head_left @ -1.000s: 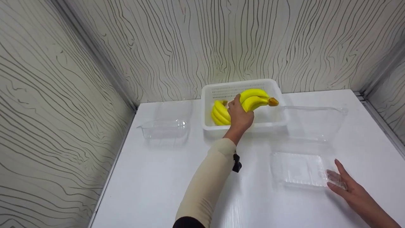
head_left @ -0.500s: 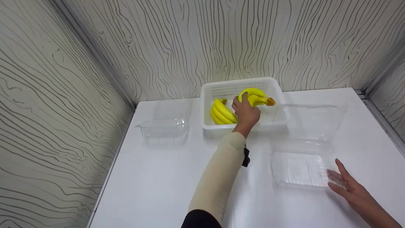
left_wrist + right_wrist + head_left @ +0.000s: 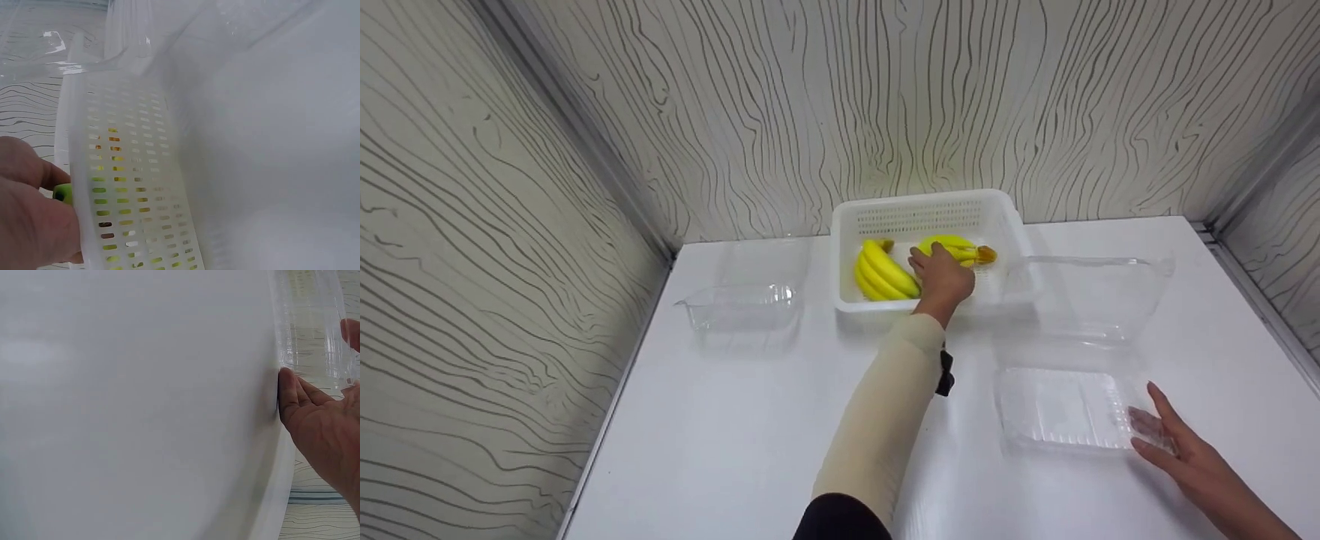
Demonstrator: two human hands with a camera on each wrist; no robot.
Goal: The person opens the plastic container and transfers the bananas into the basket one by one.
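In the head view, my left hand [image 3: 945,276] grips a yellow banana bunch [image 3: 952,246] inside the white basket [image 3: 853,306]. The stem end points right, and the palm side of the grip is hidden. Beside it in the basket lies a second banana bunch [image 3: 877,271]. A green banana tip [image 3: 63,193] shows by the hand in the left wrist view. My right hand [image 3: 1192,454] rests against the right side of a clear plastic container [image 3: 1065,409], its fingers fairly straight and partly seen through the plastic. In the right wrist view, fingertips touch the container's edge.
The container's raised clear lid [image 3: 1095,289] stands behind its base, overlapping the basket's right side. A smaller clear container [image 3: 742,307] with its lid up sits left of the basket. Patterned walls [image 3: 735,112] border the white table [image 3: 720,435].
My left hand has shifted slightly right and lowered the banana bunch down into the basket, off the second bunch. My right hand stays at the clear container.
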